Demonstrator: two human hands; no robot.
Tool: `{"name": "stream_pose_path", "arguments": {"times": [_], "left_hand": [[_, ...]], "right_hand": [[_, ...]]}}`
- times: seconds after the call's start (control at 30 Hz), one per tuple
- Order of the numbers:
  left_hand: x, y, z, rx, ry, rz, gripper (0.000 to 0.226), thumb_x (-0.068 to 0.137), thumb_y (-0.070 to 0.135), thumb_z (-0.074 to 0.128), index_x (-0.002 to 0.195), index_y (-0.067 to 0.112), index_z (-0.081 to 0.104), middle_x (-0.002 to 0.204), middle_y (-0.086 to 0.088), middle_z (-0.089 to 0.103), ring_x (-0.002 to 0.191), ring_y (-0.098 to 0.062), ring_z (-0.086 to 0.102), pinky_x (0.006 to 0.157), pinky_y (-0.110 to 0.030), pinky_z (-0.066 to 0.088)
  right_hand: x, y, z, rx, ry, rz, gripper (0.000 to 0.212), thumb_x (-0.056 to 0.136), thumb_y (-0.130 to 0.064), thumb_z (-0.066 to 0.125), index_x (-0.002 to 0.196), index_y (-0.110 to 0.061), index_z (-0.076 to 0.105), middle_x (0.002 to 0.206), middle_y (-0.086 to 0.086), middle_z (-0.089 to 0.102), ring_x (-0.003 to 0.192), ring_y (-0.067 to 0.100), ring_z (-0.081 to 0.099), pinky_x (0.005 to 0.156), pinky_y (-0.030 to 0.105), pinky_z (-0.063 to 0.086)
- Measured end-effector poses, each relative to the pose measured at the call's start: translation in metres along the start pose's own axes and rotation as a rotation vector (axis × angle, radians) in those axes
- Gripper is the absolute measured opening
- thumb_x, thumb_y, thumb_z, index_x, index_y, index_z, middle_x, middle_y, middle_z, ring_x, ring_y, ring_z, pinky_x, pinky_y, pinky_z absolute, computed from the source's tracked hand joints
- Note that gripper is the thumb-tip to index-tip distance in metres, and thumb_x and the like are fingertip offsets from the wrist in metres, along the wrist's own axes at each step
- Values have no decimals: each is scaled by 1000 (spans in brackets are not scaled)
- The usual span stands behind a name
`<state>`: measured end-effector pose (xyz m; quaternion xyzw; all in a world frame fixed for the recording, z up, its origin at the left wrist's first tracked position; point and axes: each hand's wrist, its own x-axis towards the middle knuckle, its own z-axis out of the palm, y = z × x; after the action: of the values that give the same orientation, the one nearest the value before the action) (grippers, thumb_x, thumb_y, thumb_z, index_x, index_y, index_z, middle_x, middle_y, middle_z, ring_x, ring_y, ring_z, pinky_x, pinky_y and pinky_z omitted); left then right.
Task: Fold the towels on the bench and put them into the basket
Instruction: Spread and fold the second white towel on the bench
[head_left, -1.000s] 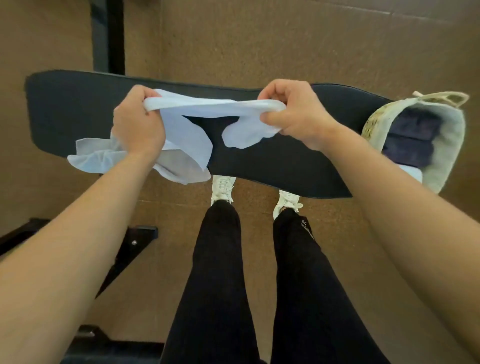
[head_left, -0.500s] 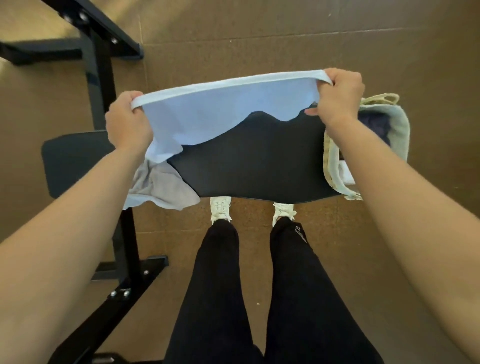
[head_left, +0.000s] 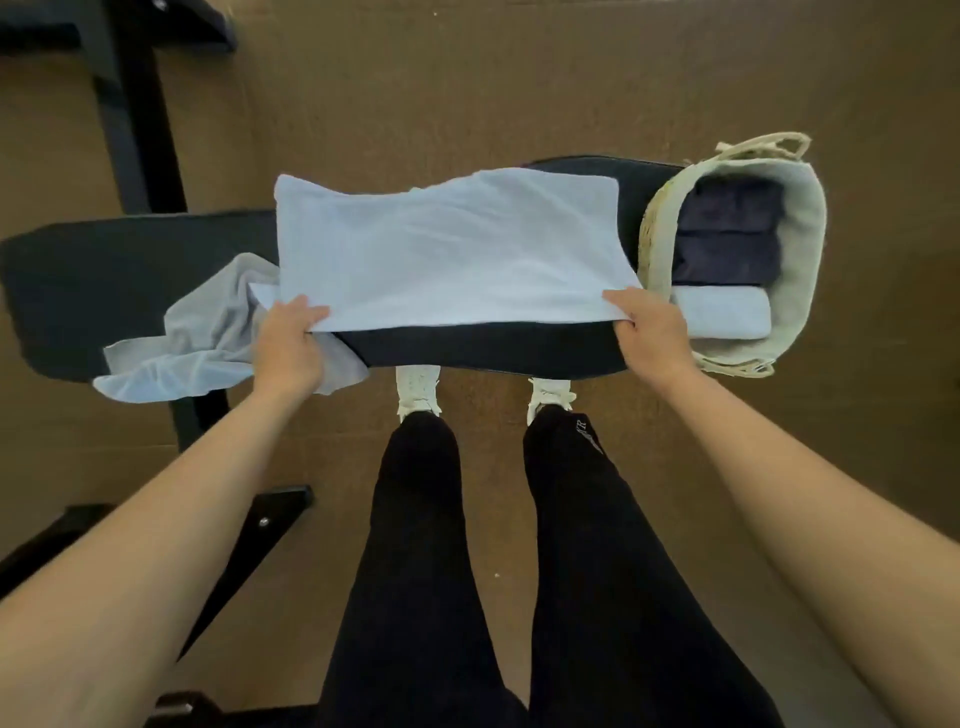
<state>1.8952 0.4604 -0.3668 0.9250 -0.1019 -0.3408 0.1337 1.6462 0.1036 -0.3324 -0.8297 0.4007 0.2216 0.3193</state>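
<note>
Blue towel (head_left: 447, 249) lies spread flat across bench (head_left: 483, 348), just left of basket (head_left: 800, 249). Your left hand (head_left: 288, 348) pinches its near left corner; your right hand (head_left: 654, 332) pinches the near right corner. Grey towel (head_left: 208, 322) lies crumpled at left, partly under the blue one. The basket holds folded towels (head_left: 727, 234).

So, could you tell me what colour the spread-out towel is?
The towel is plain pale blue, head view.
</note>
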Motion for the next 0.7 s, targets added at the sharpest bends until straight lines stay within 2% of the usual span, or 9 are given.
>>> {"name": "stream_pose_path", "arguments": {"times": [0.07, 0.13, 0.2, 0.27, 0.33, 0.4, 0.57, 0.7], "left_hand": [[5, -16, 27, 203, -206, -36, 46, 103, 3, 37, 140, 13, 61, 147, -16, 50, 135, -42, 42, 113, -50, 36], [5, -26, 47, 378, -398, -104, 45, 104, 13, 39, 145, 24, 56, 157, -13, 39, 142, -42, 35, 114, -52, 34], [-2, -23, 57, 348, -444, -127, 42, 103, 19, 41, 138, 28, 63, 155, -9, 47, 137, -39, 44, 108, -54, 44], [-7, -14, 64, 192, -291, -139, 32, 102, 21, 47, 124, 23, 70, 138, -8, 61, 119, -35, 59, 92, -45, 52], [-4, -4, 64, 77, -98, -154, 25, 101, 18, 51, 116, 20, 71, 132, -8, 63, 113, -31, 61, 84, -40, 49], [0, -1, 59, 24, 53, -155, 23, 99, 15, 52, 116, 18, 69, 131, -9, 59, 112, -30, 60, 82, -37, 45], [26, -27, 31, -95, 235, -322, 36, 97, 15, 57, 133, 17, 56, 146, -11, 44, 134, -32, 45, 104, -43, 44], [47, -61, 13, -192, 172, -420, 47, 92, 24, 67, 136, 19, 51, 144, -7, 46, 127, -31, 51, 106, -44, 47]], "right_hand": [[1, 11, 22, -195, -243, -5, 47, 100, -3, 47, 146, -8, 53, 151, 15, 51, 142, 33, 39, 118, 42, 30], [4, 16, 41, -391, -456, 43, 53, 95, -9, 53, 147, -17, 51, 151, 13, 48, 142, 35, 36, 115, 48, 32], [6, 11, 53, -519, -524, 92, 45, 92, -14, 52, 136, -22, 58, 136, 11, 57, 132, 36, 40, 107, 52, 32], [12, -1, 63, -522, -450, 52, 38, 94, -16, 49, 130, -21, 60, 127, 10, 61, 125, 35, 45, 102, 49, 33], [22, -19, 73, -494, -356, -36, 39, 97, -18, 48, 134, -21, 59, 129, 9, 61, 123, 34, 49, 99, 46, 37], [35, -41, 85, -452, -336, -132, 42, 99, -18, 48, 139, -21, 56, 136, 9, 57, 126, 34, 48, 101, 47, 37], [59, -110, 124, -383, -367, -295, 58, 100, -25, 58, 154, -24, 38, 163, 6, 27, 144, 35, 30, 106, 52, 42], [75, -155, 157, -364, -389, -283, 77, 97, -31, 65, 160, -34, 21, 171, 1, -1, 155, 36, 4, 109, 60, 41]]}}
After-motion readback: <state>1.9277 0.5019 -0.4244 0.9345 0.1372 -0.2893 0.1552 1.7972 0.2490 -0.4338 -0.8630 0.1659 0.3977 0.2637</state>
